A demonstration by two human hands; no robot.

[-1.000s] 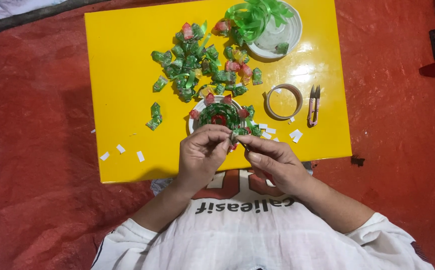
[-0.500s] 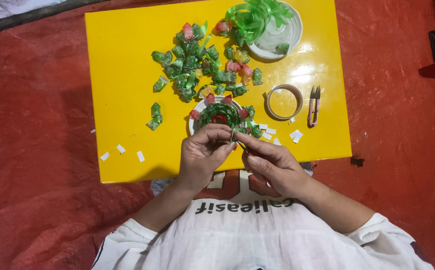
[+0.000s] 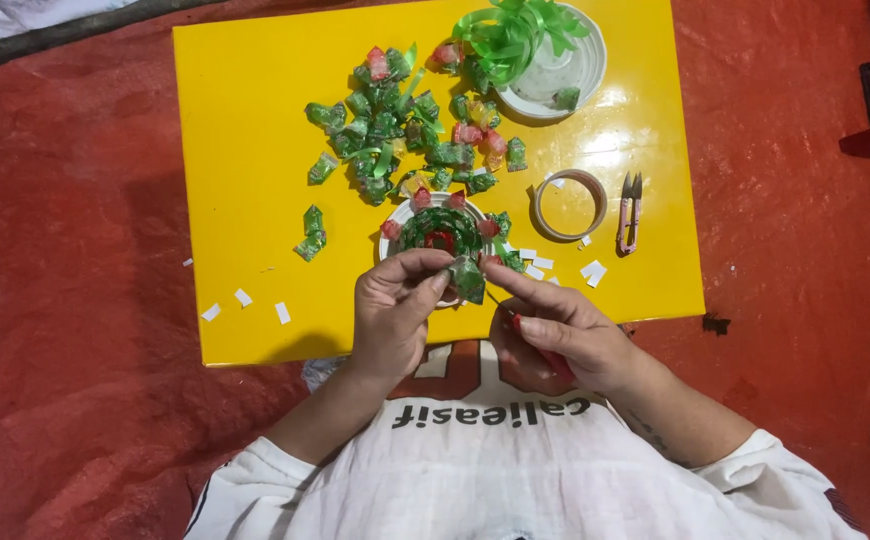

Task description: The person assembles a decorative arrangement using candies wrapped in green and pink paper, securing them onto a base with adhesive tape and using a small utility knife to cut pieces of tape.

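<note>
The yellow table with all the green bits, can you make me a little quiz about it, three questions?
1. True or false: the roll of tape lies between the round wreath piece and the small snips.
2. Which holds the curly green ribbon? A) the white dish B) the red floor C) the roll of tape
3. Fill in: the left hand and the right hand both pinch a folded green ____ at the wreath's near edge.

Key: 1 true; 2 A; 3 wrapper piece.
</note>
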